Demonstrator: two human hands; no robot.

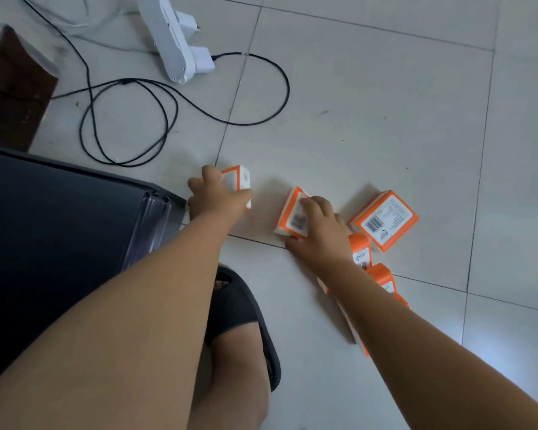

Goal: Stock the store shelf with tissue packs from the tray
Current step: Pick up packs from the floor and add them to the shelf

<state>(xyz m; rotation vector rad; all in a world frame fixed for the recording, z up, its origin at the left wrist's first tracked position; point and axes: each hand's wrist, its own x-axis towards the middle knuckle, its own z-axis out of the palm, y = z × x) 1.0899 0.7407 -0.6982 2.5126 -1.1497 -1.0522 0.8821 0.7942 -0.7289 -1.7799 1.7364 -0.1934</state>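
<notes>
My right forearm hides most of two tissue packs [385, 279] on the tiled floor [385, 103]. My left hand [213, 198] grips one orange-and-white pack [238, 180] near the dark shelf edge [156, 212]; my right hand [319, 228] closes over another pack [292, 212]. A fifth pack [384, 220] lies just beside it. Bare floor opens beyond.

Left hand [218, 197]: we are gripping one tissue pack [238, 181] on the floor [385, 119], just beside the shelf [59, 228].
Right hand [320, 231]: we are resting it on a second pack [289, 217].
Loose packs [384, 220]: lying right of both.
Cable [168, 113]: lying behind.
</notes>
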